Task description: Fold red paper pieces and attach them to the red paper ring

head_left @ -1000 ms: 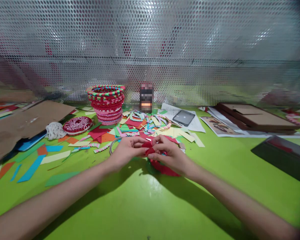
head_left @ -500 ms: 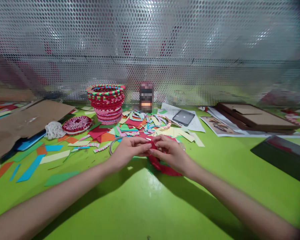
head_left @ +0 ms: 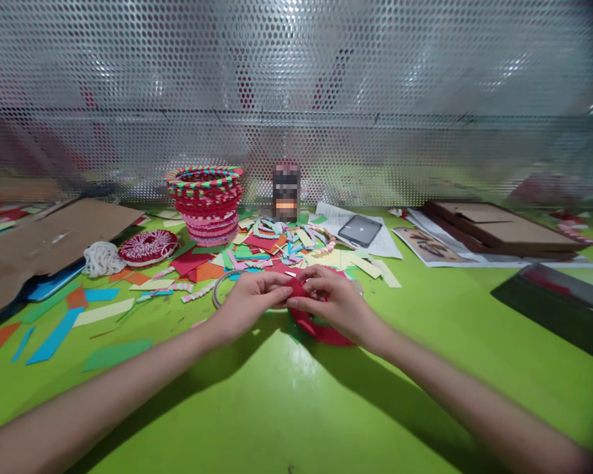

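In the middle of the head view, my left hand [head_left: 257,295] and my right hand [head_left: 340,308] meet with fingertips closed on a red strip [head_left: 296,291], which could be paper or cloth. A small pale, shiny sliver [head_left: 290,274] shows at its upper edge; I cannot make out what it is. Under my right hand a curved red band [head_left: 326,334] lies on the table, partly hidden by the fingers and palm. Whether it joins the red strip is not clear. Just behind my left hand, a greyish ring [head_left: 218,289] is partly covered.
Scattered coloured paper strips [head_left: 54,337] cover the left of the green table [head_left: 296,408]. Behind are a braided basket [head_left: 210,214], a red-and-white disc [head_left: 148,247], white yarn [head_left: 103,259] and a grey tablet [head_left: 360,230]. Brown boards [head_left: 504,230] and a dark case [head_left: 558,309] stand right.
The whole scene has shifted slightly left in view. Both hands keep their pinch on the red strip, and a bit more of it shows between the fingers.
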The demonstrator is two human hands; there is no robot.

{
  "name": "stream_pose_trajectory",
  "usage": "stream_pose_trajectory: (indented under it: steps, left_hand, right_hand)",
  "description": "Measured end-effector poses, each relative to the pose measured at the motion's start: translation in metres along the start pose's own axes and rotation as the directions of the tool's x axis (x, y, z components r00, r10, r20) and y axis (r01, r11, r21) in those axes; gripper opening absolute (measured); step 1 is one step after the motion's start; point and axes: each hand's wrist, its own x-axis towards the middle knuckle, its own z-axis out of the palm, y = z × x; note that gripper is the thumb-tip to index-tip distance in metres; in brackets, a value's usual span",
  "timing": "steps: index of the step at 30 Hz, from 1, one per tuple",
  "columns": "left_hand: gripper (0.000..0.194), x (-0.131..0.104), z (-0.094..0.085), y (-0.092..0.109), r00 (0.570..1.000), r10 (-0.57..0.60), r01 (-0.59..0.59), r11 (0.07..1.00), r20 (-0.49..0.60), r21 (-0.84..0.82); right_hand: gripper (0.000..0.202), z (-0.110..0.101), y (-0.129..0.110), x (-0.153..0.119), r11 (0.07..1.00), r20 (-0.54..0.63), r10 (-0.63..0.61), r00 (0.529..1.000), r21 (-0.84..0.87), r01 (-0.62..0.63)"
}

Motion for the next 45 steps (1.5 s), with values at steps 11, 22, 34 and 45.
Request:
stream_pose_trajectory:
  steps: [11, 22, 34, 45]
  left_hand:
    - [0.017, 0.0, 0.001, 0.0, 0.999, 0.036, -0.037, 0.999, -0.011, -0.013]
    - [0.016, -0.002, 0.002, 0.007, 0.983, 0.184, -0.179, 0.977, -0.028, 0.119]
    - [0.014, -0.005, 0.002, 0.004, 0.983, 0.184, -0.179, 0.974, -0.021, 0.14]
    - [0.012, -0.003, 0.004, 0.003, 0.997, 0.077, -0.075, 0.996, -0.025, 0.041]
  right_hand:
    - [0.007, 0.004, -0.007, -0.003, 0.998, -0.085, -0.008, 0.996, -0.058, 0.003]
    - [0.011, 0.013, -0.016, -0.011, 0.997, -0.321, -0.059, 0.945, -0.062, 0.041]
    - [0.025, 0.013, -0.013, -0.009, 0.939, -0.208, 0.204, 0.957, 0.319, -0.13]
    - [0.03, 0.011, -0.006, -0.009, 0.952, -0.224, 0.173, 0.959, 0.288, -0.105]
